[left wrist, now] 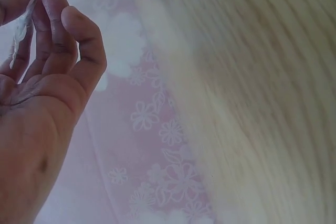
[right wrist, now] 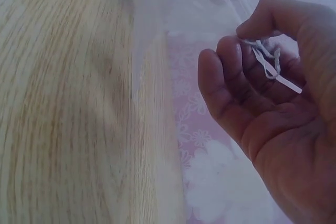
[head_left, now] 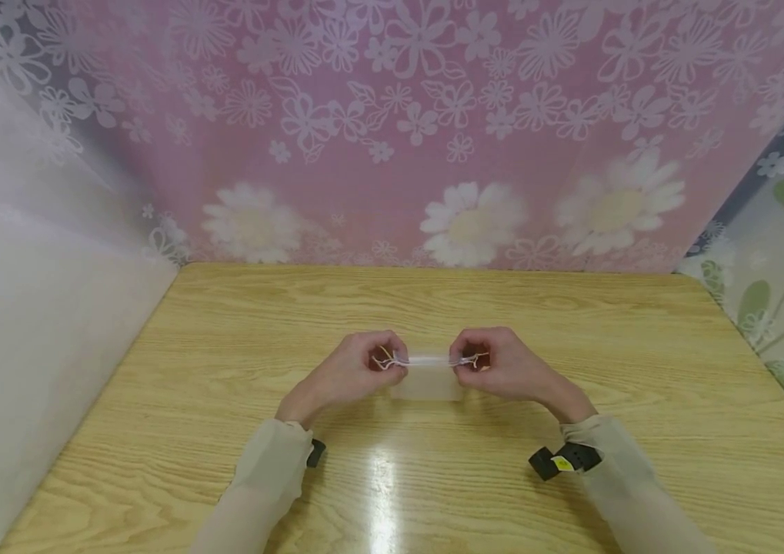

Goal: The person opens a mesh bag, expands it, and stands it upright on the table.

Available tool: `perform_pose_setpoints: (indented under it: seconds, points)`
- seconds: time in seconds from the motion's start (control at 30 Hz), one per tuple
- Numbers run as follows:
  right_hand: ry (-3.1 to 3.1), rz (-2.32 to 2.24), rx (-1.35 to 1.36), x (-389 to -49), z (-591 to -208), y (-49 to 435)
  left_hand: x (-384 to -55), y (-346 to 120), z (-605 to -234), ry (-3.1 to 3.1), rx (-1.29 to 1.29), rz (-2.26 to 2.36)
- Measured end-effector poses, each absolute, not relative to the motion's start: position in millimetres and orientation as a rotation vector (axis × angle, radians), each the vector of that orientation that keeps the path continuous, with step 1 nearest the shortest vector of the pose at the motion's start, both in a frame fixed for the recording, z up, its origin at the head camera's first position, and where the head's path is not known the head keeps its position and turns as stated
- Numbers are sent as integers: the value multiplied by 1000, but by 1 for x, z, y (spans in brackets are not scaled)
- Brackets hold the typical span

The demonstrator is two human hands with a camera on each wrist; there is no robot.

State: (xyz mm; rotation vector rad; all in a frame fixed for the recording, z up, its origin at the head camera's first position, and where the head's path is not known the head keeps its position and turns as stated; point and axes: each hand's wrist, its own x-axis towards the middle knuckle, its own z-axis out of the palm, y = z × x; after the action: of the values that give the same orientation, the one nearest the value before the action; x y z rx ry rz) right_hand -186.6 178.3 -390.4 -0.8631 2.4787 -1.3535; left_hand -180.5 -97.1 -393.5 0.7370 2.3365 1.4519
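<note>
A small translucent bag [head_left: 426, 383] hangs with its top edge stretched taut between both hands, over the middle of the table. My left hand [head_left: 350, 368] pinches one top corner between thumb and fingertips, and pale loose strings [head_left: 383, 362] stick out into its palm. At the opposite corner my right hand [head_left: 509, 368] does the same. In the right wrist view, a looped grey string [right wrist: 275, 62] and a narrow white strip [right wrist: 289, 84] poke past the thumb and fingers. Whitish strands [left wrist: 21, 31] dangle from the fingertips in the left wrist view.
The wood-grain table [head_left: 225, 308] runs back to a pink flowered curtain [head_left: 364, 192]. A pale wall [head_left: 38, 269] borders its left side, a leaf-patterned cloth [head_left: 772, 292] its right. Dark wrist bands [head_left: 578, 455] sit at both sleeves.
</note>
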Motion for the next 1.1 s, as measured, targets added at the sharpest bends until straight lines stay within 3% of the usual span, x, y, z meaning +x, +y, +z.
perform_pose_setpoints:
  seconds: [1.1]
  points:
    - [2373,-1438,-909,-187,-402,179,-184,-107,-402,2380,844,1378]
